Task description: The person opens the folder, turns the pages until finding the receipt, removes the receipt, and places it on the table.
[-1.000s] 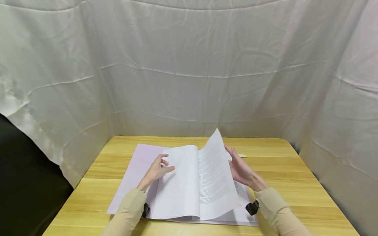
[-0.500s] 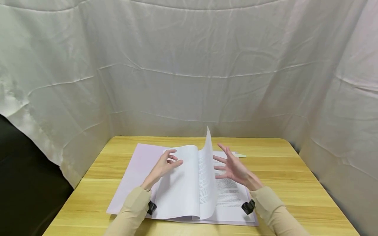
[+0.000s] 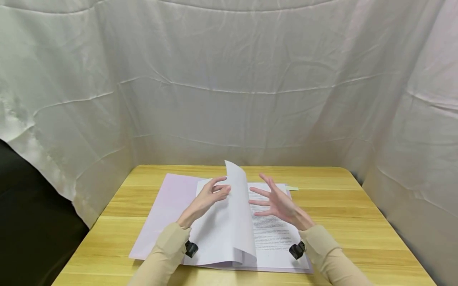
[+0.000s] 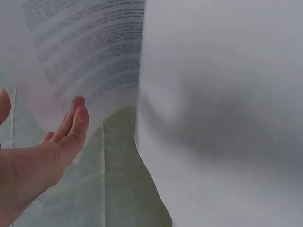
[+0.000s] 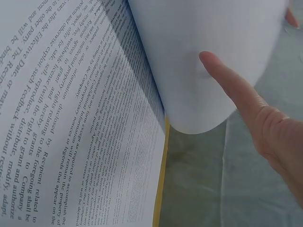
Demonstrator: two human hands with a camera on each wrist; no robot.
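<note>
A lilac folder lies spread on the table, bearing a stack of white printed sheets. One turning page stands up and curls over to the left. My left hand is at that page's left side, fingers loosely bent in the head view. In the left wrist view, the left hand has its thumb apart from its fingers, beside the page's printed side. My right hand has spread fingers just right of the page. In the right wrist view, one finger lies against or close to the blank side.
The printed sheet beneath lies flat on the right. A pale tab sticks out at its top right. The wooden table extends around the folder, with grey cloth hanging behind and at the sides.
The page has swung from the right, past upright, and now curls leftward. My right hand has let go of its edge and spread its fingers. My left hand has moved right toward the page.
</note>
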